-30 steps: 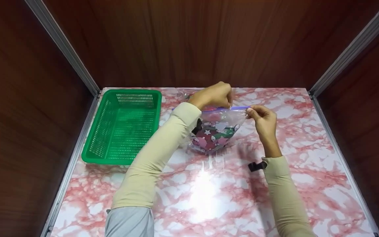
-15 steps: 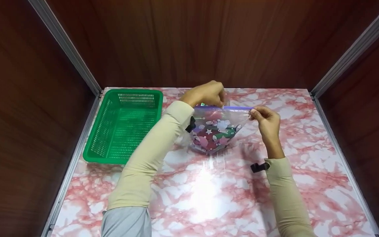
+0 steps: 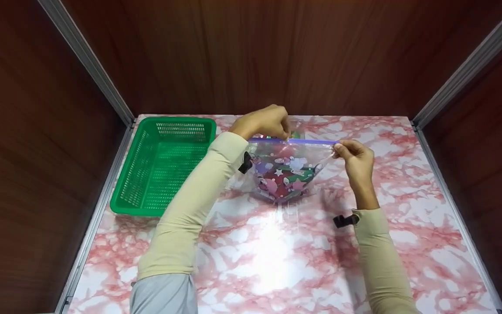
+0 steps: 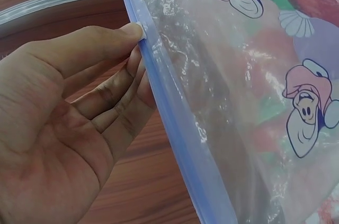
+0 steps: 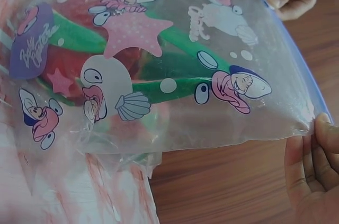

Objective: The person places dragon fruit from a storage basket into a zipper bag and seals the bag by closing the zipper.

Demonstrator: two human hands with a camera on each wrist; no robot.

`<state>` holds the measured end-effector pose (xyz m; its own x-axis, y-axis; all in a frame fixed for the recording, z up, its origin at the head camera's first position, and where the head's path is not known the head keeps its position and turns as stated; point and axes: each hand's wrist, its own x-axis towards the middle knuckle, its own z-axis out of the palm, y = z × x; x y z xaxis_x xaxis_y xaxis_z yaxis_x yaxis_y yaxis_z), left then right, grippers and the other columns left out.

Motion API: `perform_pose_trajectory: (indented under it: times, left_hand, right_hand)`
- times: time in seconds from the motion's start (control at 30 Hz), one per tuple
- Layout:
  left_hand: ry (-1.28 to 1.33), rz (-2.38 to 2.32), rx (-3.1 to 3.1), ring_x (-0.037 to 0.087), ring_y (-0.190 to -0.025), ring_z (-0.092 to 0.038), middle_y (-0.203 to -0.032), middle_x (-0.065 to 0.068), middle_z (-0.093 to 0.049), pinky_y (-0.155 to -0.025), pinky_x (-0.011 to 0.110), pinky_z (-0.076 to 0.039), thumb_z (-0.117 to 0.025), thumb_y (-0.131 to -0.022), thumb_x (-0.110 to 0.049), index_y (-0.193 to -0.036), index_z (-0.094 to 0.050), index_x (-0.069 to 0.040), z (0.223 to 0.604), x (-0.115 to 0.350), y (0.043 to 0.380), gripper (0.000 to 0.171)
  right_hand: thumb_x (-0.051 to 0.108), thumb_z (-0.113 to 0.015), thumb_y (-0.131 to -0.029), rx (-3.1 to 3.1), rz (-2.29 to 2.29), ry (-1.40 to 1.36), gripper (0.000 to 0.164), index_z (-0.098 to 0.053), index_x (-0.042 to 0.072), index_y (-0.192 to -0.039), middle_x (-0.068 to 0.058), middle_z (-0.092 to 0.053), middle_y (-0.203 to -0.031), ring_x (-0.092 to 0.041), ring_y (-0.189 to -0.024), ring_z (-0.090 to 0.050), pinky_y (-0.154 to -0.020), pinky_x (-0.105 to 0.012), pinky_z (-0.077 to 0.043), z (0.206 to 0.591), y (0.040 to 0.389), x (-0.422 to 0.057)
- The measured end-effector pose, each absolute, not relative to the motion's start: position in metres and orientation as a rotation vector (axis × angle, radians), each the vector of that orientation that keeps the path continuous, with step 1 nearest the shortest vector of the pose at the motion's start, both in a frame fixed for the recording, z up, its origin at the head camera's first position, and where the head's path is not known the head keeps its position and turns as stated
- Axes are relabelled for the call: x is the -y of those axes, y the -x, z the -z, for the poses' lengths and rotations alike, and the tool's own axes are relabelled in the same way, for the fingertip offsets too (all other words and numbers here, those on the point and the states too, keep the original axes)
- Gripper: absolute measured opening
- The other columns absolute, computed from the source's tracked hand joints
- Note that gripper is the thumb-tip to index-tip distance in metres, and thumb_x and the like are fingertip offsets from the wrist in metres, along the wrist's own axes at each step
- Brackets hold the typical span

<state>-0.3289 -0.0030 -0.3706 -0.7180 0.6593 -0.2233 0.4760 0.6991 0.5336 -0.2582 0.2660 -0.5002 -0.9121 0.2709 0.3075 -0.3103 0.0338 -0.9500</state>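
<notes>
A clear zip bag [image 3: 283,170] printed with stars, shells and cartoon figures hangs upright, with red and green things inside. Along its top runs a purple zip strip [image 3: 312,141]. My left hand [image 3: 265,122] pinches a small white slider [image 4: 141,30] on that strip between thumb and fingers. At the other end, my right hand [image 3: 357,159] pinches the bag's top corner, thumb in front. The right wrist view shows the printed side close up, with green strips and red pieces [image 5: 63,70] behind the film.
A green plastic basket [image 3: 164,165] stands at the left, by my left forearm. Behind the zip bag lies another clear plastic package [image 3: 296,126], mostly hidden. Wood panels [image 3: 251,56] enclose the marbled table [image 3: 320,261] at the back and sides.
My left hand has slid leftward along the purple strip, away from the right hand. The right hand has shifted slightly right, still pinching the corner.
</notes>
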Motion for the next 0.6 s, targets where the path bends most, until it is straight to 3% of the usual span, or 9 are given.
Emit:
perform_pose_trajectory:
  times: [0.3,0.6]
  left_hand:
    - [-0.901,-0.644,-2.511,0.013,-0.085,-0.057,-0.118,0.008,-0.079,-0.074,0.024,-0.052,-0.074,-0.098,-0.014,-0.114,-0.083,-0.006,0.3715,0.0067,0.3297,0.02]
    - [-0.844,-0.693,-2.489,0.015,-0.085,-0.059,-0.115,0.008,-0.079,-0.076,0.026,-0.054,-0.074,-0.099,-0.012,-0.114,-0.083,-0.007,0.3691,0.0114,0.3265,0.018]
  right_hand:
    - [-0.006,-0.074,-0.095,1.891,-1.968,-0.043,0.007,-0.075,-0.011,-0.091,0.003,-0.074,-0.073,-0.01,-0.063,-0.068,-0.066,-0.022,-0.06,0.4964,0.2559,-0.2677]
    - [-0.008,-0.072,-0.095,1.873,-1.982,-0.043,0.011,-0.071,-0.02,-0.093,0.002,-0.073,-0.071,-0.012,-0.063,-0.068,-0.065,-0.023,-0.06,0.4942,0.257,-0.2682]
